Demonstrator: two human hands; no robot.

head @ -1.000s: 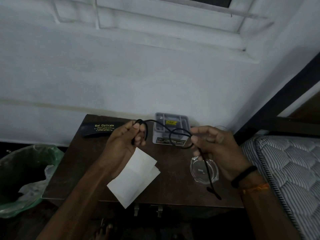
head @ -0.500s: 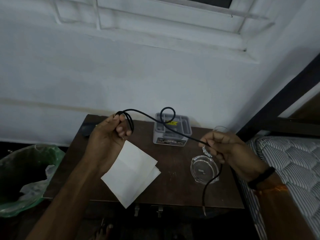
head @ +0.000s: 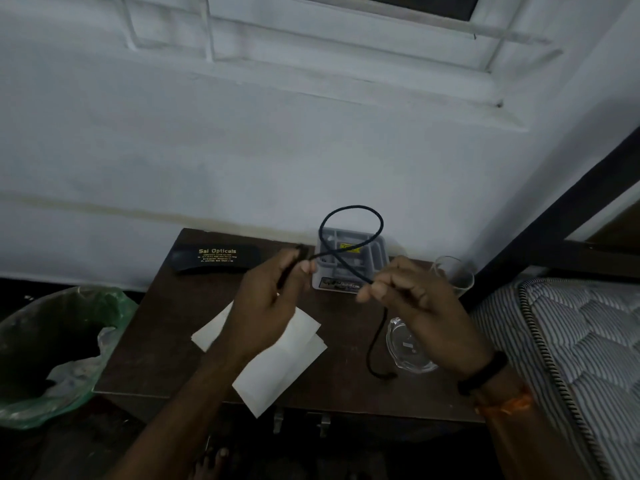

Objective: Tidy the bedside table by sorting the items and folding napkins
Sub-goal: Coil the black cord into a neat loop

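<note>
Both hands hold a thin black cable (head: 349, 216) above the dark wooden bedside table (head: 156, 323). My left hand (head: 270, 303) pinches coiled turns of it near one end. My right hand (head: 415, 299) grips it further along, and a loop arches up between the hands. The loose tail (head: 375, 355) hangs from my right hand down to the tabletop. Under my left forearm lies a white napkin (head: 277, 372), partly folded. Behind the loop stands a grey compartment organiser (head: 374, 258).
A black spectacle case (head: 214, 258) lies at the table's back left. A clear glass ashtray (head: 405, 348) sits under my right wrist, a drinking glass (head: 453, 275) behind it. A green-lined bin (head: 52, 348) stands left of the table, a striped mattress (head: 571, 341) on the right.
My hands have come closer together after drawing the cable out wide. The loop between them has grown and risen. The tail end now rests on the table.
</note>
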